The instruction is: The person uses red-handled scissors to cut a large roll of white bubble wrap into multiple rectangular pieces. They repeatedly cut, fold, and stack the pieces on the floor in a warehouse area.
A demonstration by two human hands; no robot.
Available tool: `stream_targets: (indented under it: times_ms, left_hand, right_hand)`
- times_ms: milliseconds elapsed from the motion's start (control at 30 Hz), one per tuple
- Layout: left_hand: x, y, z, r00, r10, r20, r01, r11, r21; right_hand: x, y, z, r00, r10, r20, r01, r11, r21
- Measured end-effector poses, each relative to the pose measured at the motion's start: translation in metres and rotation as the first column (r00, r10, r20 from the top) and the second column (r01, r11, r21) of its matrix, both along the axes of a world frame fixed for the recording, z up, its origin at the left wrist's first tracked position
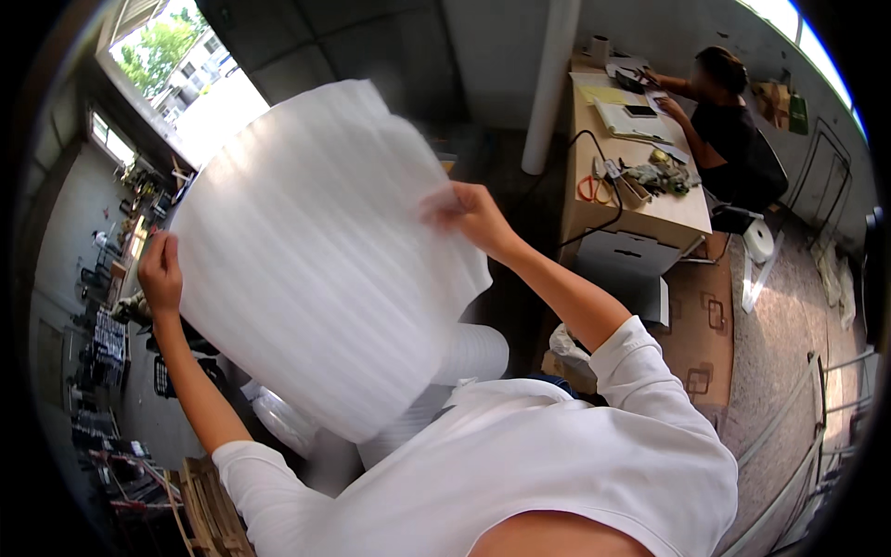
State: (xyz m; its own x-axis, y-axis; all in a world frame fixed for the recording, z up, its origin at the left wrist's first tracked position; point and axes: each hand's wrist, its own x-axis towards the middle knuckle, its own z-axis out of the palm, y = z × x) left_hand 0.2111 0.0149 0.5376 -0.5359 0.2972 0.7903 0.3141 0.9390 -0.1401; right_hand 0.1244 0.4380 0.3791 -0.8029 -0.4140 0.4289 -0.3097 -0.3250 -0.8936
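Observation:
A wide white foam sheet (316, 251) with soft ridges hangs stretched between my two hands. My left hand (161, 272) is closed on its left edge. On the opposite edge, my right hand (471, 220) grips the sheet, with its fingertips smeared by motion. Below the sheet, close to my body, lies a white foam roll (475, 353), partly covered by the sheet. Further down, more white rolled material shows beside my shirt, and the sheet hides most of what stands behind it.
To the right stands a desk (640, 209) with papers, red-handled scissors (594, 188) and a black cable. A person (733, 139) sits behind it. A white pipe (551, 88) rises near the desk. Wooden pallets (209, 506) lean at lower left; a bright doorway opens at upper left.

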Motion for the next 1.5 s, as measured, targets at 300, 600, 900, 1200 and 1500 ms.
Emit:
stream_targets:
  times_ms: [300,600,900,1200,1500]
  left_hand:
    - [-0.07,0.113,-0.025,0.63,-0.422,0.652,0.065,0.865,0.497]
    - [-0.074,0.179,-0.076,0.524,-0.543,0.656,0.133,0.813,0.566]
    - [-0.056,0.194,-0.089,0.678,-0.564,0.472,0.265,0.786,0.559]
    - [-0.082,0.112,-0.1,0.883,-0.316,0.347,-0.043,0.681,0.731]
    - [-0.05,-0.101,-0.058,0.967,0.138,0.215,-0.239,0.788,0.567]
  right_hand:
    - [-0.015,0.0,-0.052,0.968,-0.239,0.075,0.231,0.968,0.103]
    - [-0.013,0.002,0.063,0.357,-0.119,-0.926,0.814,0.526,0.246]
    - [-0.013,-0.05,0.077,0.583,0.184,-0.791,0.53,0.652,0.542]
    - [0.017,-0.041,0.033,0.013,-0.007,-1.0,0.462,0.887,0.0]
    - [0.058,0.206,-0.22,0.938,0.344,-0.047,0.091,-0.113,0.989]
